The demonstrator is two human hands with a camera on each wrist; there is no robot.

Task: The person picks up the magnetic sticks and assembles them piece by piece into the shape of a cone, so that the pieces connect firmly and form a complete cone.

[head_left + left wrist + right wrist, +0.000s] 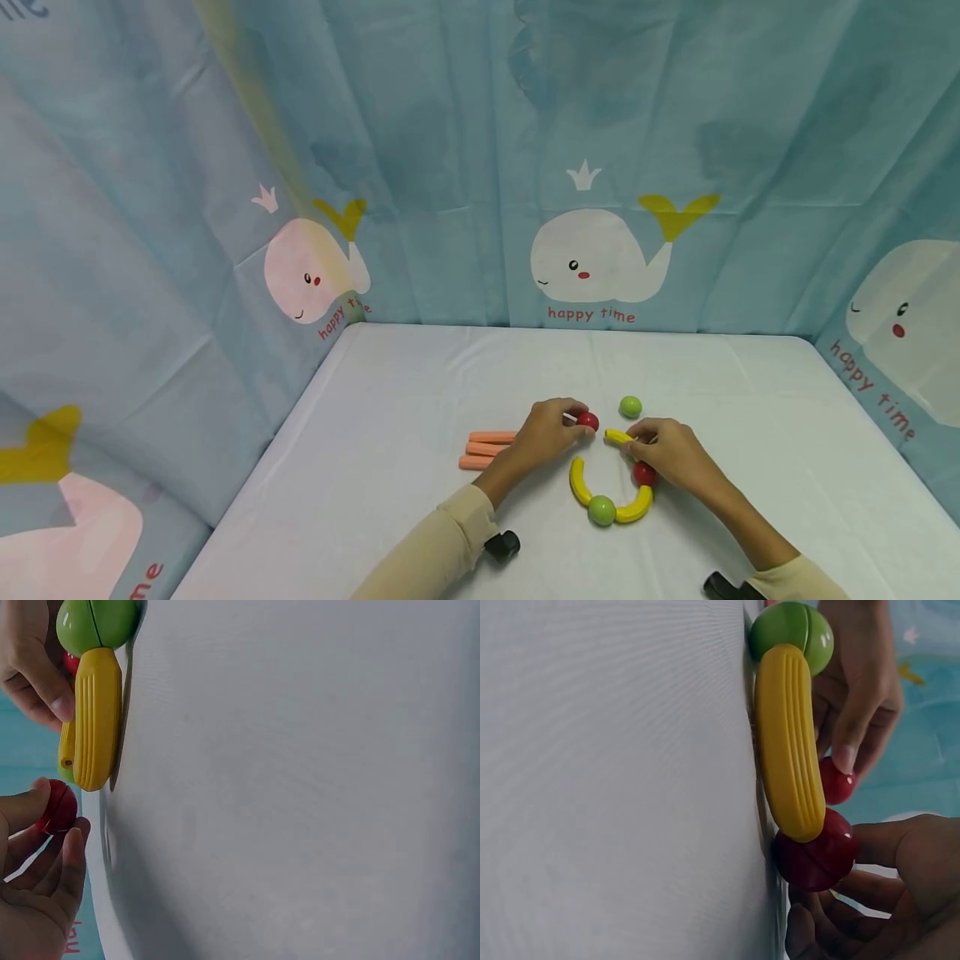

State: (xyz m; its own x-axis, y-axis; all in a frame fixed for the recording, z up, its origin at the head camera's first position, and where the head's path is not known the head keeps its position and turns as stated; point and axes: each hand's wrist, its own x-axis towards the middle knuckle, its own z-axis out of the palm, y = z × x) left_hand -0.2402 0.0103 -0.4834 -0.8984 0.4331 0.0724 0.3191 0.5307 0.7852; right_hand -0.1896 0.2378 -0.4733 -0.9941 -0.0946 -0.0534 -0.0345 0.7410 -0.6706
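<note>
Head view | left hand (546,432) pinching red ball (588,422), right hand (670,454) pinching banana (617,437), both beyond nearer green ball (602,511) | seemingly forming a ring | next move likely calling for setting both down, touching

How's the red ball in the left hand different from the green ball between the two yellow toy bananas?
The red ball is pinched in the left hand; the green ball rests on the white table.
The green ball sits between two toy bananas; the red ball is apart from both.
Both are round and shiny, with a seam.
</note>
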